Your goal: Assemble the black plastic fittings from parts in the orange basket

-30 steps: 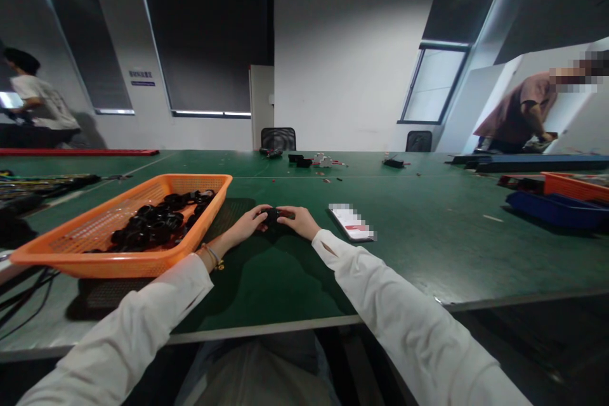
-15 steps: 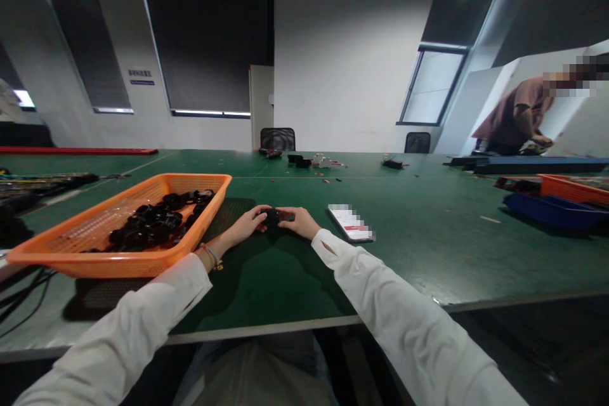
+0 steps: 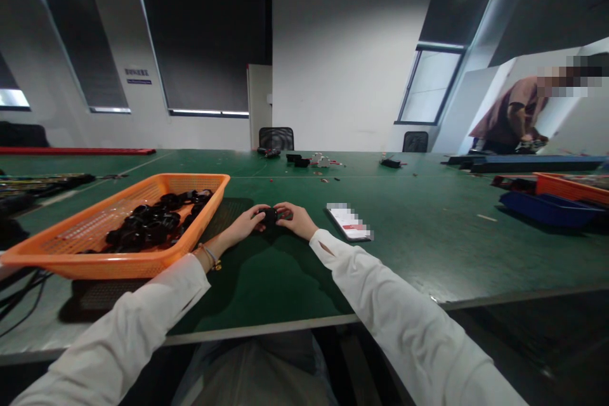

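Note:
Between my two hands, just above the green table [image 3: 266, 292], is a small black part [image 3: 270, 216]; its exact kind cannot be made out. My left hand [image 3: 250, 222] grips it from the left, fingers closed. From the other side my right hand [image 3: 295, 219] pinches it with thumb and fingers. Left of my left hand stands an orange plastic basket [image 3: 95, 264] with many glossy black parts [image 3: 155, 225] heaped inside. A phone [image 3: 346, 223] with a lit screen lies to the right of my right hand.
Small black and white parts [image 3: 320, 160] lie farther back on the table. A blue tray [image 3: 547, 210] and an orange tray [image 3: 571, 189] stand at the right. Bundled cables [image 3: 42, 187] are at the left. Another person [image 3: 514, 111] bends over at the far right.
Both hands stay together around the black part, which appears slightly turned. The whole view has shifted a little. At the far right, the other person's hands have moved slightly.

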Motion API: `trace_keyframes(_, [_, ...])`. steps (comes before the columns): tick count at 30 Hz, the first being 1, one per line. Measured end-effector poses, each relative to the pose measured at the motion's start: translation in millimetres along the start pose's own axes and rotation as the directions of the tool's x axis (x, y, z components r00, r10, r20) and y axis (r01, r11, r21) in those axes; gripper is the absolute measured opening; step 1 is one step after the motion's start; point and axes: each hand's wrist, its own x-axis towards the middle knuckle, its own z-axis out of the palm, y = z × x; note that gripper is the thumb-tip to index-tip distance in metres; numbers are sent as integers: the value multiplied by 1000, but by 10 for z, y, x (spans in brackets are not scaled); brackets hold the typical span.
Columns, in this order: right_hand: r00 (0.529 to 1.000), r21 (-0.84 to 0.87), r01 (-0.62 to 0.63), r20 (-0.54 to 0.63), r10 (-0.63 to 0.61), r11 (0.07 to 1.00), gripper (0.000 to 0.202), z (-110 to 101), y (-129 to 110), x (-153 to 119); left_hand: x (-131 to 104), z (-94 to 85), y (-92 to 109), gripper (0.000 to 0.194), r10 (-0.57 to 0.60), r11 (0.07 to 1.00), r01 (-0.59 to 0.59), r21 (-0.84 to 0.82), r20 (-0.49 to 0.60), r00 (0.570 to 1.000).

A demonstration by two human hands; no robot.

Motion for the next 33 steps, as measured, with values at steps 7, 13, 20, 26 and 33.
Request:
trace_keyframes(7, [1000,-9,-11,-4,11,1000,39,-2,-11,0,13,-16,-29,28,-10,1000,10,-20,4,1000])
trace_keyframes(13, [999,-29,-40,10,41,999,38,-4,-6,11,16,-3,-16,26,-23,999,23,-22,1,1000])
trace_keyframes(20, [999,-38,-34,8,34,999,37,-3,6,15,8,-12,-24,28,-11,1000,11,-10,7,1000])
trace_keyframes(26, [999,-69,-39,4,39,997,36,-3,-10,13,-2,-6,-3,27,-19,1000,19,1,-5,1000])
trace_keyframes(33, [999,-66,-31,8,32,997,35,-2,6,12,-10,-3,1,26,-17,1000,17,-8,-2,1000])
